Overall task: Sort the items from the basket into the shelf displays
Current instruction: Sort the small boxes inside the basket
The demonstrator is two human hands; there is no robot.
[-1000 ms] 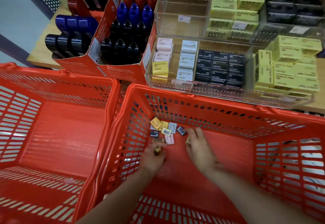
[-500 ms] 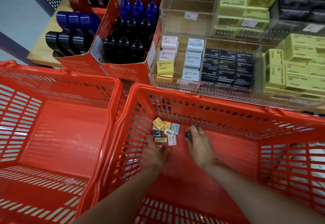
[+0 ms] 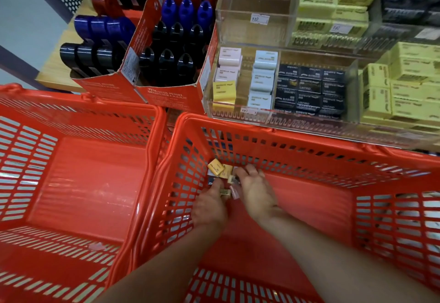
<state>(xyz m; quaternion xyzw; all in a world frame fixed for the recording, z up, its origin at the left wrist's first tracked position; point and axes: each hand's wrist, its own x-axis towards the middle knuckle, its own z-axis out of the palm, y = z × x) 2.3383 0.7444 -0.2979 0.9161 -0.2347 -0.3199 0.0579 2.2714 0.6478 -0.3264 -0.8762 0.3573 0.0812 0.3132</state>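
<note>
Both my hands reach into the right red basket [image 3: 309, 136], down in its far left corner. There lie several small boxed erasers: a yellow one [image 3: 216, 168] on top, dark and pale ones beneath. My left hand [image 3: 209, 205] has its fingers curled on a small yellowish box [image 3: 223, 192]. My right hand [image 3: 256, 190] covers the right side of the pile, fingers bent over the small boxes; a pale one [image 3: 232, 179] shows at its fingertips. Behind the basket stands the clear shelf display [image 3: 240, 112] with pink, yellow, pale blue and black eraser boxes.
A second red basket [image 3: 78, 112] stands to the left with nothing visible in it. Red cardboard trays [image 3: 166, 95] hold black, blue and red sharpeners. Yellow boxes [image 3: 412, 83] are stacked at right, and an upper clear bin [image 3: 257, 19] sits behind.
My right hand has slid left over the pile and now covers the boxes it was beside. My left hand has moved forward to the pile's near edge.
</note>
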